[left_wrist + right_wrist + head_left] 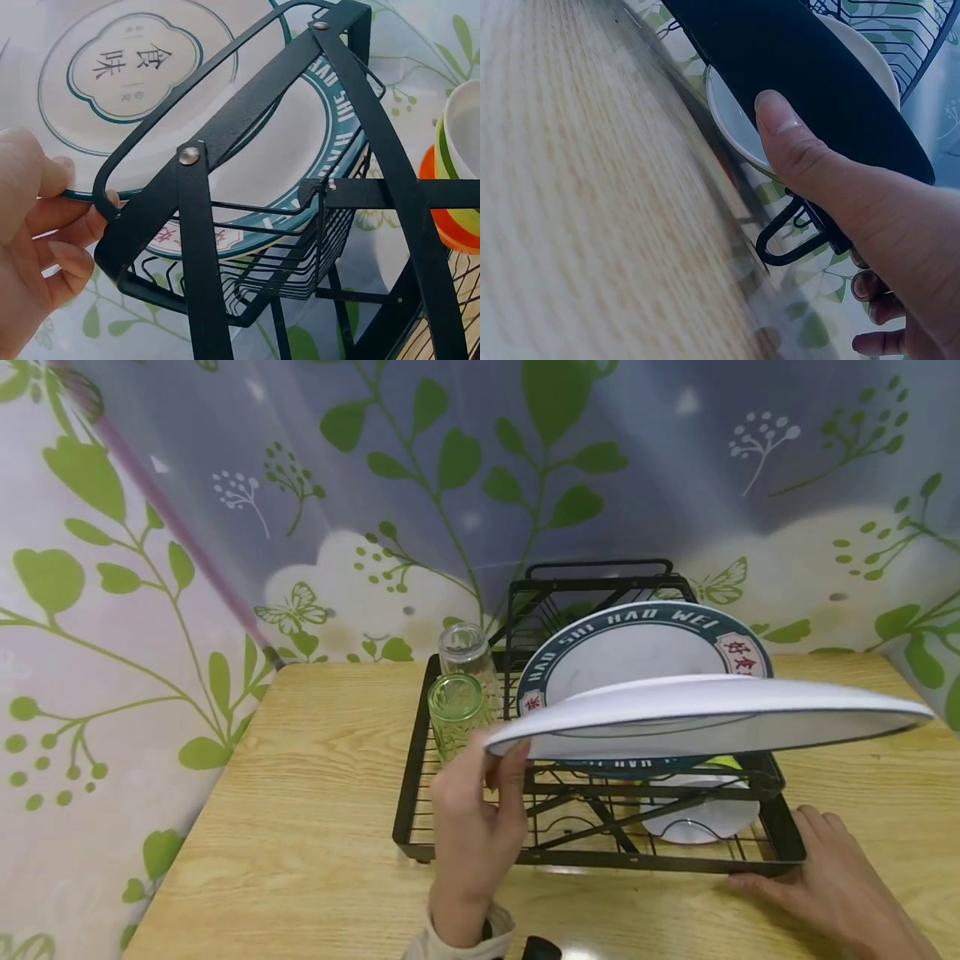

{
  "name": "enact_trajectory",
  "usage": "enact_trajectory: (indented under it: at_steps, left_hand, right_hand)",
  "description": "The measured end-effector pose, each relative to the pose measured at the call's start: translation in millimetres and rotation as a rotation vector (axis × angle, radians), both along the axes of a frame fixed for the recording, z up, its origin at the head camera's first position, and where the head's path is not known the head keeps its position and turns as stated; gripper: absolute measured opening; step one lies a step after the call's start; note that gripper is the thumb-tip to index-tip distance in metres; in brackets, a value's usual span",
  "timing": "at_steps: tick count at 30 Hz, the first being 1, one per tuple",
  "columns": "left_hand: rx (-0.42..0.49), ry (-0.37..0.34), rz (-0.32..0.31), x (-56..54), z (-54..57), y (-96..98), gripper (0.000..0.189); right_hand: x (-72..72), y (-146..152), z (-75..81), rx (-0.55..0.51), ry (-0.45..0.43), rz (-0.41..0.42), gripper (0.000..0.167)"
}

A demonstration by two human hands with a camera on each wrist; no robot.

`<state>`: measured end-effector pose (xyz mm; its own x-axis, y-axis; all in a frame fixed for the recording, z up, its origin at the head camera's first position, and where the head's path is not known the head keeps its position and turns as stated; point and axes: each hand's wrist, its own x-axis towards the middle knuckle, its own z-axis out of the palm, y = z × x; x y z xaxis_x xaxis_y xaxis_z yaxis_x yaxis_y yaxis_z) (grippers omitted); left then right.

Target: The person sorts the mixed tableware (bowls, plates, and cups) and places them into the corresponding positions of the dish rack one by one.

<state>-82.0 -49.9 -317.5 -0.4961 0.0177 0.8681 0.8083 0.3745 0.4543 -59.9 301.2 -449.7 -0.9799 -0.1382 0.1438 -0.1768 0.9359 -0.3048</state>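
Note:
My left hand (480, 827) pinches the left edge of a large white plate (712, 697) with a dark rim. The plate is tilted nearly edge-on above the front of a black two-tier dish rack (600, 860). Behind it, a second plate (637, 652) with a green lettered border leans in the upper tier. In the left wrist view, the held plate (45, 45) shows a green emblem with characters. My right hand (840, 877) grips the rack's front right corner; in the right wrist view its thumb (780, 127) lies on the black side panel.
A clear glass (463, 645) and a green glass (456, 697) stand upside down at the rack's left. A white dish (697, 822) sits in the lower right. Stacked coloured bowls (457, 202) show in the left wrist view. The wooden table (315, 777) meets a leaf-patterned backdrop.

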Motion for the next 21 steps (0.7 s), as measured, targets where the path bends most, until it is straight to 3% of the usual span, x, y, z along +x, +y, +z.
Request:
enact_trajectory:
  at_steps: [7, 21]
  left_hand:
    - [-0.039, 0.079, 0.014, -1.7, 1.6, 3.3, 0.011]
    - [-0.072, 0.107, 0.128, -2.1, 1.4, 5.3, 0.014]
  right_hand:
    - [-0.2, -0.3, -3.1, -0.003, 0.059, 0.026, 0.071]
    - [-1.1, 0.9, -2.4, -0.006, 0.029, 0.019, 0.074]
